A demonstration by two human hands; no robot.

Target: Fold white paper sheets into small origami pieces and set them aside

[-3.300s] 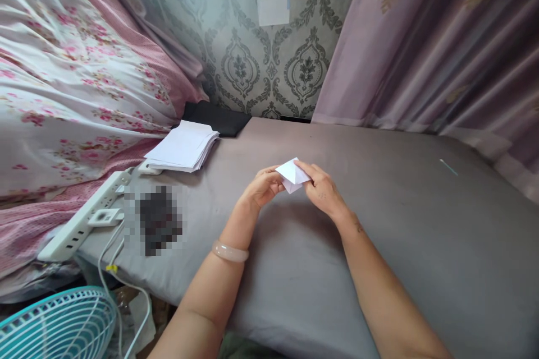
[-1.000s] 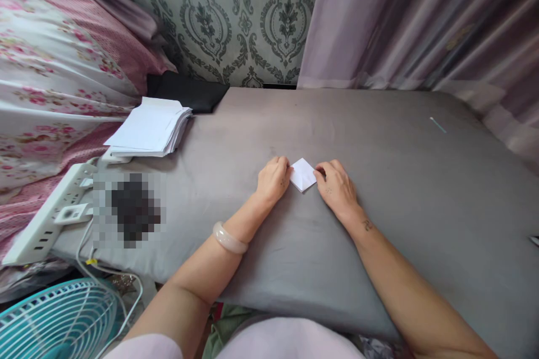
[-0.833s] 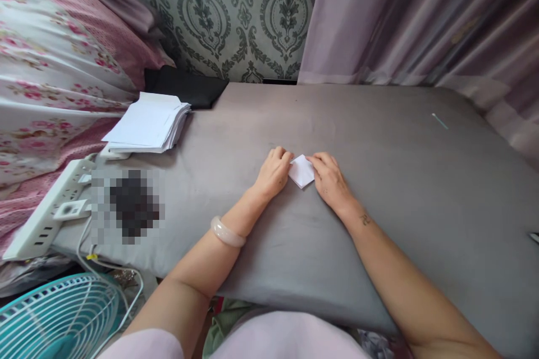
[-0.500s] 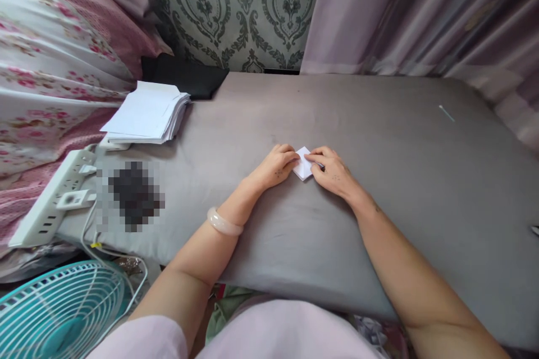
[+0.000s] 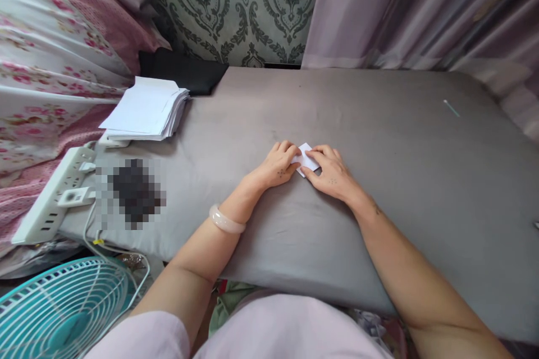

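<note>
A small folded piece of white paper [image 5: 306,158] lies on the grey padded surface [image 5: 379,140], mostly covered by fingers. My left hand [image 5: 278,165] presses on its left edge with curled fingers. My right hand [image 5: 330,171] lies over its right side, fingers bent down onto the paper. Both hands rest on the surface and meet over the paper. A pale bangle [image 5: 226,220] sits on my left wrist.
A stack of white sheets [image 5: 145,111] lies at the left, a black flat item [image 5: 185,72] behind it. A white power strip [image 5: 50,199] and cable hang at the left edge, a teal fan [image 5: 59,308] below. Floral bedding, patterned wall and curtains surround.
The paper, held up in the air 3.3 s ago, now lies on the surface. Over the last second both hands closed in over it, covering more of it.
</note>
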